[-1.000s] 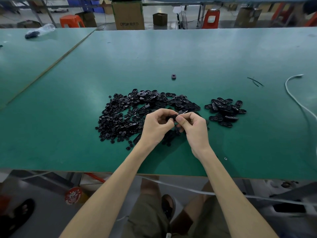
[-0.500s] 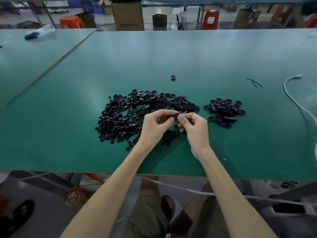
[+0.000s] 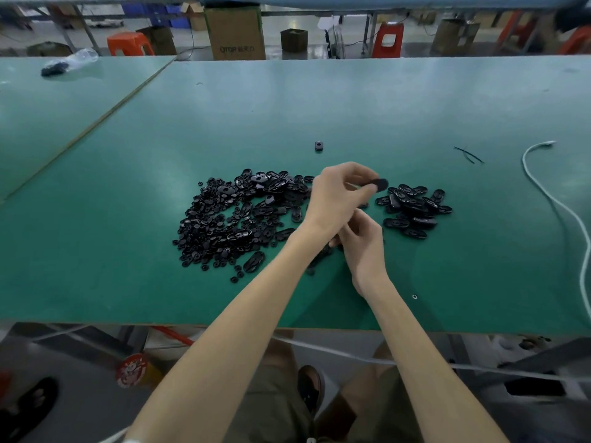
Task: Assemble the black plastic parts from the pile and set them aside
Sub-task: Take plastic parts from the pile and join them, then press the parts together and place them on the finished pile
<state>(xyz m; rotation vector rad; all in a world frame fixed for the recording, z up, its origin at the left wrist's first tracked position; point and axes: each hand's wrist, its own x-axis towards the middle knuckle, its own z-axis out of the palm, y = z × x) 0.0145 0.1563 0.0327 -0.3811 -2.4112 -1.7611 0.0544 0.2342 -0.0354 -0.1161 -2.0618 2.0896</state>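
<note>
Head view: your left hand [image 3: 339,195] pinches an assembled part [image 3: 380,184] just beside the done heap [image 3: 414,207], centre right of frame. Release it low onto that heap, well clear of the pile [image 3: 236,219]. Right hand [image 3: 364,247] is curled; can't tell if it holds anything. Carton [image 3: 235,32], top centre, reads roughly "QTOP".

The black part [image 3: 380,185] pinched in my left hand [image 3: 339,199] is blurred and half covered by my fingertips, so I cannot make out its shape. My left wrist crosses over the fingers of my right hand [image 3: 364,247], hiding whether they hold anything, and both forearms cover the near right side of the pile [image 3: 230,219]. The white cable [image 3: 543,193] runs off the right edge, and the print on the cardboard box [image 3: 235,33] is too soft to read.
</note>
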